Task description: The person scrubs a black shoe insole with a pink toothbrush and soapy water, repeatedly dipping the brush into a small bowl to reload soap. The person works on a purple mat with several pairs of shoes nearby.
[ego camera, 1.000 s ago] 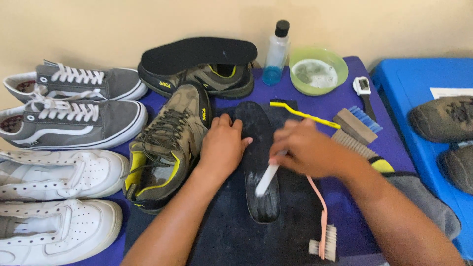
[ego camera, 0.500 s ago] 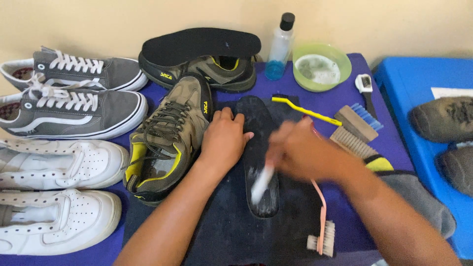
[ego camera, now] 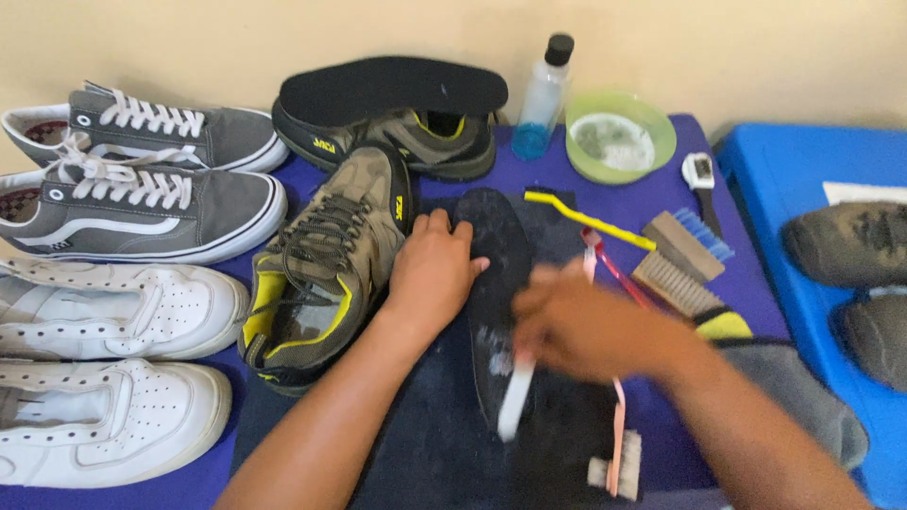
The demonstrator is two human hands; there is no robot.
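Note:
A black insole (ego camera: 496, 255) lies lengthwise on a dark cloth (ego camera: 444, 444), with white foam on its lower half. My left hand (ego camera: 433, 269) presses flat on the insole's left edge, next to an olive hiking shoe (ego camera: 331, 255). My right hand (ego camera: 576, 326), blurred by motion, grips a white brush (ego camera: 515, 397) whose head rests on the lower part of the insole.
A second hiking shoe (ego camera: 416, 142) with a black insole on top stands behind. Grey sneakers (ego camera: 142, 212) and white sneakers (ego camera: 104, 312) lie at left. A clear bottle (ego camera: 543, 94), green bowl (ego camera: 619, 137), yellow brush (ego camera: 590, 219), wooden brushes (ego camera: 675, 255), pink brush (ego camera: 616, 444) and blue bin (ego camera: 812, 179) lie to the right.
My right hand has moved down the insole toward me with the white brush, scrubbing. My left hand has stayed pressed on the insole. The view shifted slightly.

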